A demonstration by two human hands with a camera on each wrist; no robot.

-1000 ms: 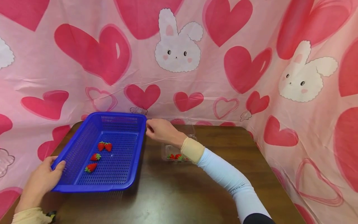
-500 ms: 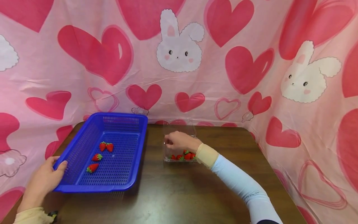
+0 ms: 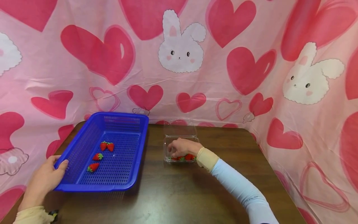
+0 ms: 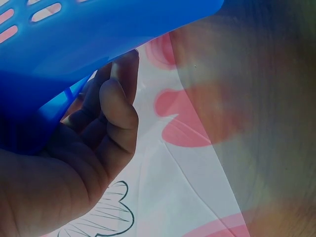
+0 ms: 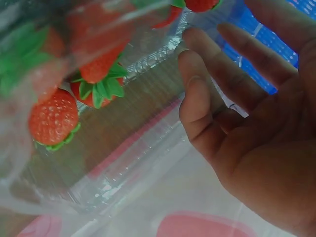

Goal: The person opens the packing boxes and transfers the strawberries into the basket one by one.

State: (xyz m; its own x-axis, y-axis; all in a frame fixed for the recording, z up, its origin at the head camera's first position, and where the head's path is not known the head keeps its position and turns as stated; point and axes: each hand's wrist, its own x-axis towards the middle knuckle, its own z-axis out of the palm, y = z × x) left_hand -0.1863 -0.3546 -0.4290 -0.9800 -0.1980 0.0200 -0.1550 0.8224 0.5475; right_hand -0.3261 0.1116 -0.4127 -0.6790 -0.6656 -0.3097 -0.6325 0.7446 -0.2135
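Observation:
My left hand [image 3: 46,177] grips the left rim of a blue perforated basket [image 3: 98,187], thumb over the rim. The left wrist view shows my fingers [image 4: 118,106] curled under that rim. Several strawberries [image 3: 93,167] with green leaves lie on the basket floor. To its right, my right hand [image 3: 183,147] reaches into a clear plastic clamshell box [image 3: 165,146], where more strawberries [image 3: 189,157] lie, partly hidden by the hand. In the right wrist view, loosely bent fingers hold nothing visible; a strawberry [image 5: 53,118] and others sit behind the clear wall.
The box's clear lid [image 3: 180,129] stands raised at its back. Under everything is a dark brown wooden table [image 3: 173,193]. A pink cloth [image 3: 139,74] with hearts and rabbits hangs behind and beside it.
My right hand has moved from the basket's right rim rightward and down into the clear box. My left hand keeps its grip on the basket, whose strawberries lie as before.

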